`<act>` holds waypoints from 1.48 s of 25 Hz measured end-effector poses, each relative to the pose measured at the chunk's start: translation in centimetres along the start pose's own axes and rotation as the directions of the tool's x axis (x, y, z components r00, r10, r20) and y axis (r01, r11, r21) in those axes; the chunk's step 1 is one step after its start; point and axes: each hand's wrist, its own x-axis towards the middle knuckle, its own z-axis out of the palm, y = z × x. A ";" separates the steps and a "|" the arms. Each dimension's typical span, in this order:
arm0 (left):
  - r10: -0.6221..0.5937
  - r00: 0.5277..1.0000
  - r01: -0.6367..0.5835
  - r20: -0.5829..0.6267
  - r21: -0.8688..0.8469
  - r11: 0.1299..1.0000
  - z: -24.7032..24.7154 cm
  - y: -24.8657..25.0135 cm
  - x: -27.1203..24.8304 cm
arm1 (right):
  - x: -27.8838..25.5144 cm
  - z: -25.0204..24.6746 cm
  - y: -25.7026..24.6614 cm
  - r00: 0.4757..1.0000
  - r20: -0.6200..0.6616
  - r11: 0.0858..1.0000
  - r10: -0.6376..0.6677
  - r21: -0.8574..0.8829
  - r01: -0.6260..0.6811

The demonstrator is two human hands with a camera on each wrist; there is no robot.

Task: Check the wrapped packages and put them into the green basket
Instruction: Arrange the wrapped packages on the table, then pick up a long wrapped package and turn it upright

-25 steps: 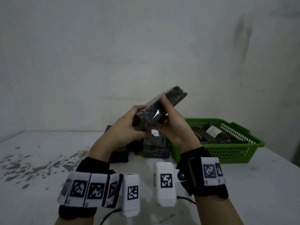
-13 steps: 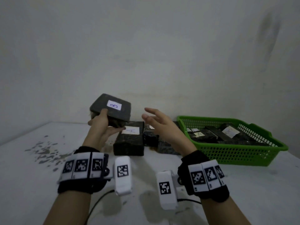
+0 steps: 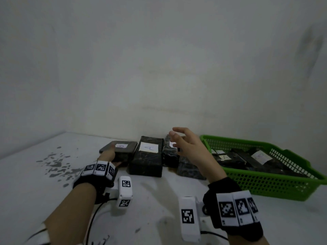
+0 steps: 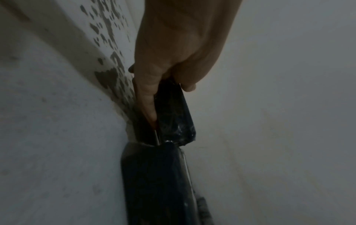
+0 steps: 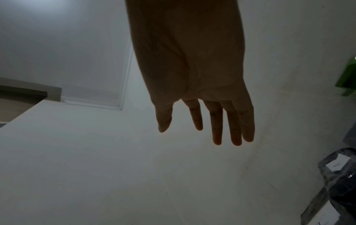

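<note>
- Head view: Several wrapped packages already lay inside the green basket [image 3: 265,186] at the right of the worktop [image 3: 44,200], two of them showing paper labels. At least four more remained on the worktop in a row against the wall: the package labelled B [image 3: 123,149], the package labelled A [image 3: 146,160] just beside it, a narrower wrapped package [image 3: 169,156], and a fourth package [image 3: 189,169] partly hidden behind the right wrist. In my judgement the task was partway done, with these four left to check and move.
- Head view, hands: The left hand [image 3: 110,153] gripped the near-left edge of the package labelled B, which sat low on or just above the worktop; which of the two could not be told. The right hand [image 3: 190,149] hovered above the narrower package with fingers spread and lightly bent, holding nothing.
- Left wrist view: The left hand [image 4: 173,60] pinched the dark package [image 4: 173,118] between thumb and fingers, the film wrap glinting. A second dark package [image 4: 156,182] lay just beyond it.
- Right wrist view: The right hand [image 5: 202,106] showed extended, slightly parted fingers [image 5: 216,129] clear of any object. A corner of the green basket [image 5: 346,79] and a labelled wrapped package [image 5: 339,175] appeared at the right edge.
</note>
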 end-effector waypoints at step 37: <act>0.294 0.903 -0.292 0.313 -0.054 0.955 2.8 7.1 -8.2 | 0.1 -5.5 0.9 0.911 -0.335 0.962 0.239 0.210 -0.175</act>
